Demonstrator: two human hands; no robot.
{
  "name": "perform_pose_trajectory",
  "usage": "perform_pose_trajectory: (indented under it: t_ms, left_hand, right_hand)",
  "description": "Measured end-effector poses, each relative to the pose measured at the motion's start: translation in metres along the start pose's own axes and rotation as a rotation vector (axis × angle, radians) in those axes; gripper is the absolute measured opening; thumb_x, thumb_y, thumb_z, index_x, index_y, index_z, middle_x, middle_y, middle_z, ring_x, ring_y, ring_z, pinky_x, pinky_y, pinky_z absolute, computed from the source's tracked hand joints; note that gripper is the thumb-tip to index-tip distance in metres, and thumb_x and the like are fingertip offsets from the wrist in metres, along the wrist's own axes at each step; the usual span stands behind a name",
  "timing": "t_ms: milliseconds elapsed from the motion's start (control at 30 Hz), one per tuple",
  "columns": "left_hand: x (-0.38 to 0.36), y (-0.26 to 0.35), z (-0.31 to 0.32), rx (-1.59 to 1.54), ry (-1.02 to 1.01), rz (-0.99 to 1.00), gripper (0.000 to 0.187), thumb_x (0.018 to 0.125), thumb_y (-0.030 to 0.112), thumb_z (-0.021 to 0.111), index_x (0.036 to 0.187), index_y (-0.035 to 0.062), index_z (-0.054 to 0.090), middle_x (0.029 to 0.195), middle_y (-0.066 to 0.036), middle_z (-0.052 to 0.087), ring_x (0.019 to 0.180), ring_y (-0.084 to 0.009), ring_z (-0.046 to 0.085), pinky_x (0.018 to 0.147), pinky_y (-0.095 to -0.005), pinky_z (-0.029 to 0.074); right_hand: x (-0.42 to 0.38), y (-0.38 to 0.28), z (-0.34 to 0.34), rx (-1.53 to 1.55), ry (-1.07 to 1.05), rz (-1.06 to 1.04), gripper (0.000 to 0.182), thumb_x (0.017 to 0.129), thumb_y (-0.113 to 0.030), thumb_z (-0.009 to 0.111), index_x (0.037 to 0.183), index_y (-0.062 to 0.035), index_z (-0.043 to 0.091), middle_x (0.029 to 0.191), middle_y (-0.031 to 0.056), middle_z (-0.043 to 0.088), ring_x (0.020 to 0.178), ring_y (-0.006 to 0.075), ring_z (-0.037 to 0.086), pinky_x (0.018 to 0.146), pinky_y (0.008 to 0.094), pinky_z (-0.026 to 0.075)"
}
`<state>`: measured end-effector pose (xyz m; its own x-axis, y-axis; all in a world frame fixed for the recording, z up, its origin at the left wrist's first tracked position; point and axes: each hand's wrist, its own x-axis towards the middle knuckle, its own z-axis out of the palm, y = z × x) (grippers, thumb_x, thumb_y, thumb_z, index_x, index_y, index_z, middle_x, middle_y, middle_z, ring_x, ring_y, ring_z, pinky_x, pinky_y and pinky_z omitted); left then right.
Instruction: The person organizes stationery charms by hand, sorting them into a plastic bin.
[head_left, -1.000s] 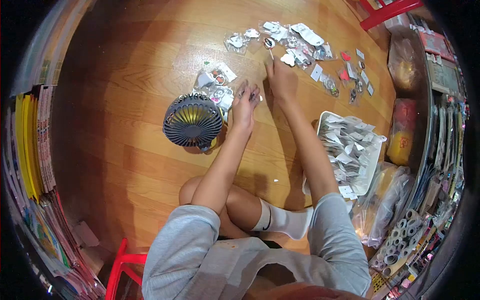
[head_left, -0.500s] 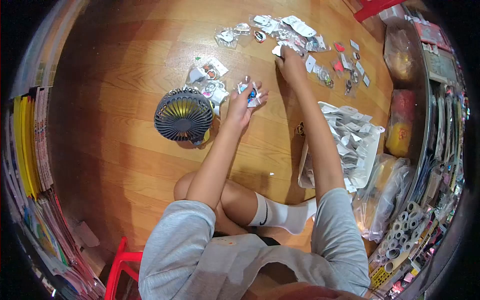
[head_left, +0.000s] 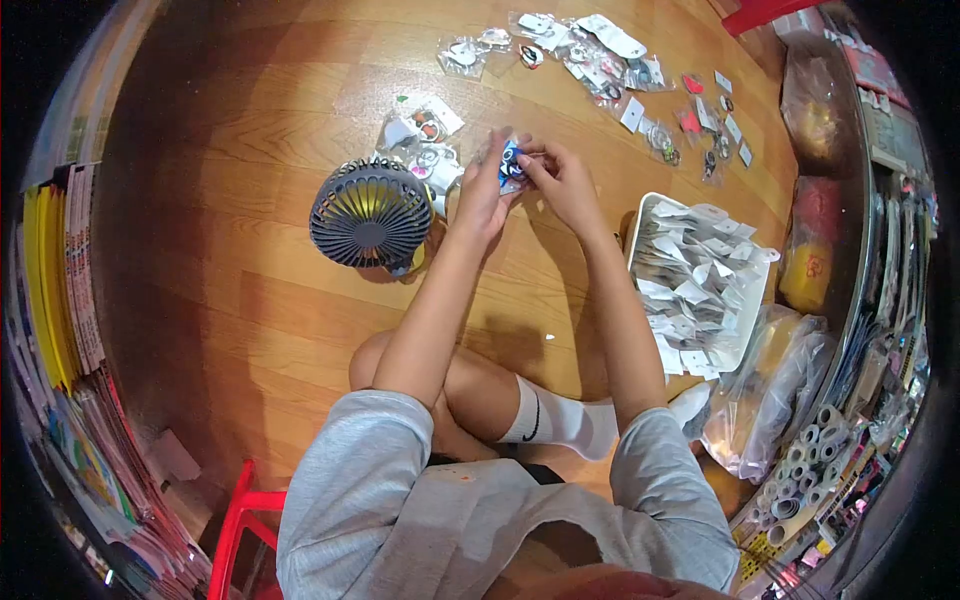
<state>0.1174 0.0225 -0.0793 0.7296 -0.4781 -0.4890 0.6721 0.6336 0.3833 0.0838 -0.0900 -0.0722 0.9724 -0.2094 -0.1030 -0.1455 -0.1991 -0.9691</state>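
Observation:
My left hand [head_left: 480, 200] is closed around a small clear packet with a blue item [head_left: 510, 168] in it, too small to name exactly. The thumb and fingers of my right hand [head_left: 564, 185] pinch the same packet from the other side. Left of my hands lie several small packets with white cards [head_left: 425, 125], some holding rings or keyrings. A larger pile of similar packets [head_left: 595, 60] is spread on the floor farther off, with loose carded pieces [head_left: 710, 120] to its right.
A grey-black fan [head_left: 368, 220] stands left of my left forearm. A white tray [head_left: 637, 215] full of carded packets sits to the right. Shelves [head_left: 850, 300] and plastic-wrapped rolls [head_left: 808, 250] line the right side, books [head_left: 60, 290] the left. A red stool leg [head_left: 232, 520] is at lower left.
My right hand has come back from the far pile to my left hand and now grips the blue packet. The left hand has stayed nearly in place.

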Motion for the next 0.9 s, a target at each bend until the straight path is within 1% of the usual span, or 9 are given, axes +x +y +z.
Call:
perform_pose_trajectory:
  t_ms: [200,333,400,467,533,633,733,867,900]
  left_hand:
    - [0.003,-0.008,-0.002,0.205,-0.054,0.059,0.031,0.085,0.018,0.048,0.112,0.0028,0.044,0.101,-0.010,0.054,0.088,-0.0180,0.056,0.070,-0.0304,0.050]
    - [0.005,-0.002,-0.006,0.135,0.024,0.122,0.030,0.087,0.020,0.044,0.109,0.0008,0.044,0.102,-0.014,0.054,0.084,-0.0234,0.058,0.067,-0.0319,0.051]
    - [0.009,-0.002,-0.012,0.148,0.119,0.192,0.031,0.087,0.022,0.043,0.110,0.0003,0.042,0.104,-0.016,0.054,0.084,-0.0254,0.058,0.066,-0.0328,0.051]
    - [0.011,-0.004,-0.013,0.163,0.112,0.203,0.033,0.087,0.023,0.042,0.111,0.0002,0.042,0.103,-0.016,0.054,0.085,-0.0250,0.058,0.067,-0.0328,0.051]
    - [0.007,-0.006,-0.009,0.177,0.073,0.165,0.034,0.087,0.024,0.043,0.112,0.0003,0.041,0.104,-0.016,0.054,0.086,-0.0251,0.058,0.068,-0.0325,0.050]
    - [0.007,-0.003,-0.007,0.189,0.087,0.128,0.036,0.087,0.025,0.043,0.113,0.0002,0.040,0.104,-0.015,0.054,0.087,-0.0248,0.057,0.069,-0.0319,0.050]
    - [0.006,0.002,-0.006,0.179,0.084,0.145,0.037,0.087,0.026,0.042,0.114,-0.0001,0.040,0.103,-0.015,0.054,0.088,-0.0246,0.057,0.070,-0.0321,0.049]
    - [0.007,-0.001,-0.006,0.184,0.092,0.127,0.036,0.088,0.026,0.041,0.114,0.0005,0.040,0.102,-0.015,0.055,0.087,-0.0242,0.057,0.069,-0.0320,0.049]
    - [0.009,-0.001,-0.007,0.183,0.095,0.129,0.036,0.088,0.026,0.041,0.114,0.0005,0.040,0.102,-0.015,0.055,0.087,-0.0242,0.057,0.069,-0.0320,0.049]
  right_hand:
    - [-0.003,-0.008,-0.022,-0.025,-0.004,0.143,0.018,0.079,-0.014,0.056,0.091,-0.0003,0.057,0.068,0.0044,0.059,0.059,0.0077,0.053,0.051,0.0210,0.042]
    - [0.000,0.006,-0.057,-0.283,-0.128,0.118,0.022,0.079,-0.017,0.055,0.093,0.0003,0.058,0.075,0.0078,0.061,0.064,0.0110,0.055,0.059,0.0252,0.044]
    - [0.011,-0.005,-0.066,-0.378,-0.166,0.274,0.027,0.077,-0.021,0.058,0.093,0.0008,0.058,0.078,0.0120,0.062,0.068,0.0184,0.058,0.064,0.0291,0.044]
    - [0.035,-0.007,-0.072,-0.708,0.170,0.169,0.035,0.072,-0.024,0.060,0.097,0.0003,0.057,0.083,0.0171,0.060,0.080,0.0255,0.057,0.069,0.0324,0.044]
    - [0.076,0.016,-0.081,-0.960,0.442,-0.145,0.042,0.069,-0.024,0.060,0.104,-0.0021,0.052,0.093,0.0214,0.055,0.089,0.0320,0.053,0.073,0.0369,0.044]
    - [0.121,0.030,-0.082,-1.208,0.617,-0.235,0.043,0.069,-0.019,0.059,0.109,-0.0039,0.048,0.100,0.0226,0.051,0.093,0.0325,0.050,0.074,0.0397,0.043]
    - [0.128,0.025,-0.083,-1.140,0.344,-0.134,0.039,0.071,-0.018,0.055,0.108,-0.0052,0.048,0.105,0.0227,0.049,0.087,0.0352,0.053,0.070,0.0422,0.044]
    - [0.107,-0.007,-0.063,-1.276,0.077,0.008,0.024,0.076,-0.019,0.046,0.090,-0.0025,0.057,0.081,0.0202,0.058,0.075,0.0329,0.058,0.062,0.0430,0.044]
    - [0.096,-0.018,-0.055,-1.089,0.170,-0.051,0.022,0.076,-0.017,0.048,0.085,-0.0020,0.060,0.070,0.0181,0.059,0.071,0.0302,0.059,0.062,0.0396,0.045]
